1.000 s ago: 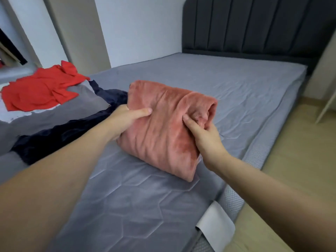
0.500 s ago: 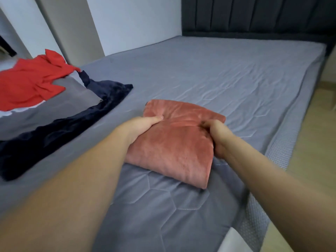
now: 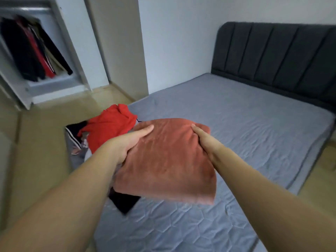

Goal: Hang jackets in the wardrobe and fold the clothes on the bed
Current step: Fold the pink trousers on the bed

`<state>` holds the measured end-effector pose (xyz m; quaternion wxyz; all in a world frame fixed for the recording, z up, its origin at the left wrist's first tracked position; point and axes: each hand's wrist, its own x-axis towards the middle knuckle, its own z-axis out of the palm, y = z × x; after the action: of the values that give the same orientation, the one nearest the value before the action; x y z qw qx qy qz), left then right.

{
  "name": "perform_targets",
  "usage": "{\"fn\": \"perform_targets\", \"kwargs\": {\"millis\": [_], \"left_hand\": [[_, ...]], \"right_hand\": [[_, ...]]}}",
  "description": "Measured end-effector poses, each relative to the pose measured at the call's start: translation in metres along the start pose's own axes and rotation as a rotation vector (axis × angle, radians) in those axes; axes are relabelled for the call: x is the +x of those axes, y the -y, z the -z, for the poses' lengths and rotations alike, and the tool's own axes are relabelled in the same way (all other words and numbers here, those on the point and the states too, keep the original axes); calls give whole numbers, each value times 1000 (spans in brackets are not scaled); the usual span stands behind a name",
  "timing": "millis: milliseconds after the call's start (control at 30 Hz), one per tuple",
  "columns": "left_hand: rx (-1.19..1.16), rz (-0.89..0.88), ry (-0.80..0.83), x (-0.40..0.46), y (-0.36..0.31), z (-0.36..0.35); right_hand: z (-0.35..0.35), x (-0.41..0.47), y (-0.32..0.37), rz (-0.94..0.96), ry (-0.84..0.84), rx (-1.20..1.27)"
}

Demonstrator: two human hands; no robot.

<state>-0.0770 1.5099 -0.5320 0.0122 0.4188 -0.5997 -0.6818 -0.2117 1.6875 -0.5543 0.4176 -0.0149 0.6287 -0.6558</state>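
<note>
The folded pink cloth [image 3: 167, 160] hides both hands' fingers and perhaps a dark garment [image 3: 124, 200].

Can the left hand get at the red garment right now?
Probably not yet: the left hand and right hand both hold the folded pink garment. The red garment lies uncovered just beyond the left hand.
</note>
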Motion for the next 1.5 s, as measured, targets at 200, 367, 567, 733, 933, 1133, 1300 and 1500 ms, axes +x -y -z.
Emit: {"fn": "perform_targets", "kwargs": {"millis": [200, 367, 567, 733, 933, 1133, 1300, 1500], "left_hand": [[-77, 37, -50, -183, -164, 146], [-81, -64, -108, -284, -237, 243], [-148, -211, -125, -314, -289, 325], [-177, -315, -180, -273, -326, 404], [-131, -345, -245, -176, -396, 526], [-149, -339, -302, -86, -475, 668], [-158, -369, -318, -5, -518, 801], [-150, -426, -289, 104, -576, 960]], "right_hand": [[-173, -141, 170, 60, 157, -128], [-280, -216, 264, 129, 226, -227], [-380, -239, 305, 266, 290, -226], [-469, -194, 321, 308, 327, -176], [-592, -87, 362, 332, 337, -125], [-745, 12, 427, 356, 374, -140], [-881, 110, 448, 349, 419, -126], [-1032, 224, 475, 390, 394, -94]]}}
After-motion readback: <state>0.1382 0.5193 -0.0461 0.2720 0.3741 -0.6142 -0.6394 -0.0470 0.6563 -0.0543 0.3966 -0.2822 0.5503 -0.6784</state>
